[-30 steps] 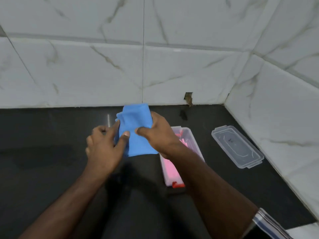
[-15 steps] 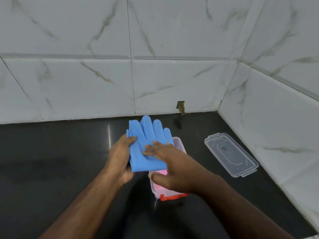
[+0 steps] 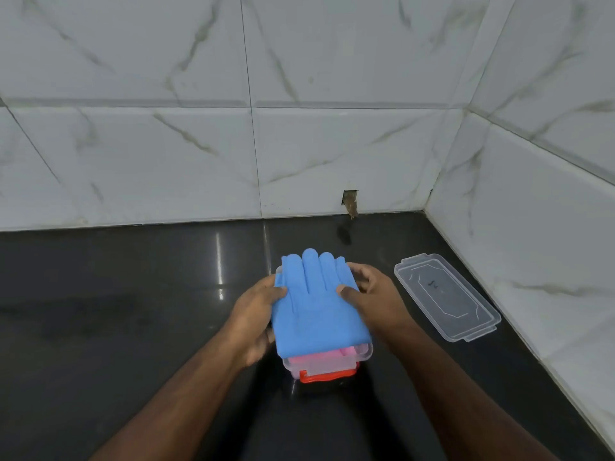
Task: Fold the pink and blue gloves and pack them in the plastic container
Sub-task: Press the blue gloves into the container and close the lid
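The folded blue gloves (image 3: 316, 311) lie flat across the top of the clear plastic container (image 3: 361, 352), fingers pointing to the back wall. My left hand (image 3: 256, 314) grips their left edge, thumb on top. My right hand (image 3: 372, 294) holds the right edge, thumb pressed on the cloth. Pink gloves (image 3: 319, 356) show inside the container under the blue ones. A red clip (image 3: 327, 375) sits at the container's near end.
The container's clear lid (image 3: 446, 296) lies on the black counter (image 3: 133, 311) to the right, close to the side wall. White marble tiles (image 3: 199, 144) close off the back and right, with a small hole (image 3: 350, 199) low in the back wall.
The blue gloves were held up and folded, then came down and to the right. They now rest over the container, with both hands at their sides.
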Action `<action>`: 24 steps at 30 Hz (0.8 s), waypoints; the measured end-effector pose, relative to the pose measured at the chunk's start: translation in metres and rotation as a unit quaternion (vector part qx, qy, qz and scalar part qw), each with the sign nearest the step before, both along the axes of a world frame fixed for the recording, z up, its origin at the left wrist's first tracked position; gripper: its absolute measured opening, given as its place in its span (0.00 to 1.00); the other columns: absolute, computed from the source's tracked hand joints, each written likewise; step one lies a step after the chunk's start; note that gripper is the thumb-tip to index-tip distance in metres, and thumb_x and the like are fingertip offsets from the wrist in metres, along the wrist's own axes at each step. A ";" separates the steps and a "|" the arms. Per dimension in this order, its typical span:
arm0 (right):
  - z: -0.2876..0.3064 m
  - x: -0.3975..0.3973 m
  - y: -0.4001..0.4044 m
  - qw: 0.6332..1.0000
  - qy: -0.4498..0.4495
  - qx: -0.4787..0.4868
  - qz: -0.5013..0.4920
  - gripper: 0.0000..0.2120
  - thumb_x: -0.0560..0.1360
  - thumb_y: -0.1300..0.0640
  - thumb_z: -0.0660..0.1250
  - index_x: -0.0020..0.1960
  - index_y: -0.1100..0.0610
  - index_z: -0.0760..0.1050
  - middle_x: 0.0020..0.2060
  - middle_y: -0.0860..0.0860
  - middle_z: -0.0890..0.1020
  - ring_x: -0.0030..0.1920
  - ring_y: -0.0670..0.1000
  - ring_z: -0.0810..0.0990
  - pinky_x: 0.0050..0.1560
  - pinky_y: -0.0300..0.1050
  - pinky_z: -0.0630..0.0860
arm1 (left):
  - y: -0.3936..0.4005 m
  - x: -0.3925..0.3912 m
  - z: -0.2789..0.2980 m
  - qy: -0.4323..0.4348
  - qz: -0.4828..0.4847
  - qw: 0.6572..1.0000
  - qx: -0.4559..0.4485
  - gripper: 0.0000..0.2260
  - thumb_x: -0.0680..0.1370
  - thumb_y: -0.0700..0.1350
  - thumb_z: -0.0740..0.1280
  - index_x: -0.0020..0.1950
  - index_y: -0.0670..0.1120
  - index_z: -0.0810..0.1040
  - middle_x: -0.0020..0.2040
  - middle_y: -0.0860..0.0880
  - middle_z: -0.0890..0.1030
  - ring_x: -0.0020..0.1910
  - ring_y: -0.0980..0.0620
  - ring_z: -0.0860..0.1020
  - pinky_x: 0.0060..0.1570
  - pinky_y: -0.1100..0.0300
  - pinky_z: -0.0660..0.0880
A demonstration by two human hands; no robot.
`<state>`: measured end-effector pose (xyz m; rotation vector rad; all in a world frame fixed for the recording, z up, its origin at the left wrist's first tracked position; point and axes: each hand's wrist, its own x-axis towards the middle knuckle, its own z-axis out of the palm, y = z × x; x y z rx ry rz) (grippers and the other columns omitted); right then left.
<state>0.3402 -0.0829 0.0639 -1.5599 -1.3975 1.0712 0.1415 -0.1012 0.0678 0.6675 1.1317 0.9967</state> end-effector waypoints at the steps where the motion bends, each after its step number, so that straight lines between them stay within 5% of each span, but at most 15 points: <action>1: -0.001 0.000 0.001 0.996 -0.092 0.016 0.008 0.19 0.75 0.58 0.68 0.66 0.52 0.74 0.57 0.44 0.82 0.56 0.46 0.81 0.59 0.48 0.77 | 0.002 0.000 -0.001 0.055 -0.021 0.998 0.009 0.13 0.83 0.40 0.59 0.64 0.46 0.79 0.55 0.45 0.86 0.54 0.45 0.85 0.51 0.44 0.82; 4: -0.003 -0.002 0.003 0.971 -0.234 0.034 0.029 0.22 0.76 0.54 0.63 0.70 0.49 0.68 0.61 0.49 0.79 0.59 0.52 0.78 0.59 0.48 0.74 | 0.012 0.000 0.000 0.246 -0.070 0.965 0.064 0.09 0.83 0.43 0.63 0.59 0.48 0.82 0.52 0.47 0.87 0.51 0.46 0.85 0.54 0.39 0.81; 7: -0.003 -0.009 0.004 0.944 -0.319 0.056 0.063 0.23 0.79 0.55 0.59 0.73 0.50 0.64 0.62 0.53 0.79 0.59 0.58 0.78 0.59 0.51 0.73 | 0.021 0.001 0.003 0.430 -0.093 0.888 0.134 0.06 0.80 0.45 0.66 0.53 0.49 0.82 0.48 0.51 0.85 0.48 0.49 0.83 0.49 0.51 0.81; 10: -0.007 -0.014 0.005 0.910 -0.395 0.091 0.082 0.23 0.80 0.55 0.56 0.75 0.52 0.60 0.59 0.54 0.79 0.56 0.57 0.79 0.56 0.51 0.74 | 0.025 0.001 0.004 0.516 -0.111 0.834 0.160 0.03 0.78 0.48 0.67 0.49 0.53 0.80 0.39 0.56 0.81 0.42 0.51 0.81 0.38 0.61 0.75; 14: -0.014 -0.020 0.004 0.865 -0.480 0.103 0.103 0.25 0.82 0.53 0.53 0.78 0.53 0.54 0.61 0.52 0.78 0.55 0.57 0.80 0.52 0.49 0.74 | 0.029 -0.001 -0.007 0.578 -0.127 0.788 0.168 0.13 0.77 0.53 0.66 0.59 0.51 0.79 0.46 0.52 0.83 0.46 0.49 0.81 0.46 0.55 0.78; 16: -0.020 -0.023 0.005 0.851 -0.499 0.130 0.098 0.24 0.81 0.53 0.54 0.76 0.55 0.60 0.57 0.52 0.81 0.51 0.56 0.82 0.49 0.50 0.75 | 0.030 0.002 -0.012 0.619 -0.140 0.752 0.179 0.13 0.77 0.55 0.63 0.59 0.52 0.78 0.50 0.50 0.83 0.50 0.47 0.80 0.48 0.52 0.78; 20: -0.038 -0.026 0.004 0.788 -0.579 0.200 0.061 0.20 0.68 0.55 0.66 0.59 0.58 0.79 0.31 0.51 0.83 0.34 0.56 0.77 0.34 0.49 0.71 | 0.029 0.009 -0.018 0.714 -0.150 0.646 0.223 0.12 0.80 0.55 0.61 0.59 0.51 0.75 0.52 0.46 0.81 0.55 0.46 0.77 0.47 0.53 0.74; 24: -0.039 -0.024 0.004 0.772 -0.597 0.211 0.051 0.16 0.66 0.54 0.67 0.53 0.56 0.81 0.26 0.50 0.80 0.37 0.56 0.75 0.37 0.49 0.67 | 0.029 0.015 -0.026 0.796 -0.175 0.514 0.269 0.12 0.67 0.55 0.77 0.41 0.49 0.81 0.33 0.50 0.82 0.40 0.48 0.79 0.31 0.58 0.67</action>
